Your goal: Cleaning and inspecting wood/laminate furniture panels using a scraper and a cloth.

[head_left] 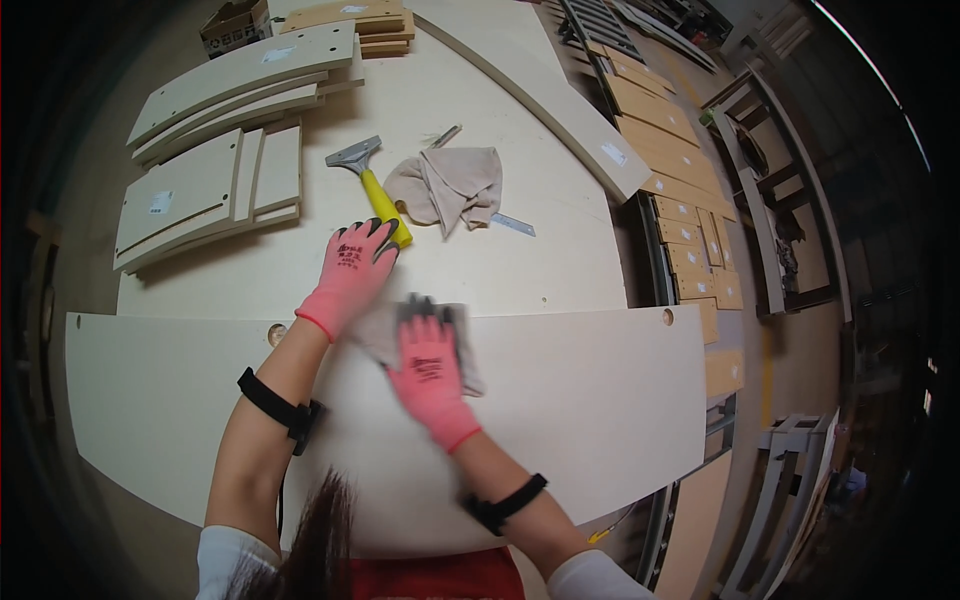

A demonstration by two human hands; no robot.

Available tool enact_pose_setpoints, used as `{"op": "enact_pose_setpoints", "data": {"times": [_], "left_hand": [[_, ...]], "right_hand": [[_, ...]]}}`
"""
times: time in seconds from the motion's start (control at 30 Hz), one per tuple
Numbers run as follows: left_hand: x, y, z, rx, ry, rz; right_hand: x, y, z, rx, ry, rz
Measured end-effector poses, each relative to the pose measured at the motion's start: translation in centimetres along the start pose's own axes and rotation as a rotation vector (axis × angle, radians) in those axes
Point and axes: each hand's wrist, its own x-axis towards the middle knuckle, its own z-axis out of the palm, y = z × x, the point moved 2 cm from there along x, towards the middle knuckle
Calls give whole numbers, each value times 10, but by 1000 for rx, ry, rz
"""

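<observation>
My right hand [430, 365], in a pink glove with dark fingertips, lies on a grey-beige cloth [468, 375] over a white panel. Its fingers are stretched out flat, and motion blurs their edges. Farther up and to the left, my left hand [355, 268], gloved the same way, rests palm down with fingers apart. Its index side meets the lower handle of a scraper [378, 195] with a yellow grip and wide metal head. The white panel [570, 400] has round holes near its far edge, one beside my left wrist.
A second crumpled cloth [455, 185] covers part of a metal ruler [515, 225]; a slim knife-like tool [447, 135] lies behind it. Stacked pale boards [190, 195] stand at left. A long board [540, 110] slants across the far right, beside wood-coloured panels [665, 150].
</observation>
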Motion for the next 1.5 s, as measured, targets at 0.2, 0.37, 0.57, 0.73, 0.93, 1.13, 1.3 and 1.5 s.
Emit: {"op": "enact_pose_setpoints", "data": {"times": [0.2,0.37,0.57,0.73,0.93,1.13,1.3,1.5], "left_hand": [[-27,-2,-70,-283,400,-26],[-178,-104,-130,-37,429,-107],[-415,-176,-139,182,310,-678],[-433,-159,-131,307,123,-721],[-500,-208,-111,343,135,-738],[-432,-170,-130,283,145,-705],[-437,-160,-142,272,201,-729],[-438,-155,-146,274,146,-791]], "right_hand": [[74,-129,37,257,229,-271],[10,3,8,92,301,-95],[-63,263,3,-61,327,805],[-36,155,20,12,298,846],[73,-247,16,80,83,-223],[140,-369,18,66,50,-452],[92,-249,9,-13,38,-348],[-11,47,0,-118,105,257]]}}
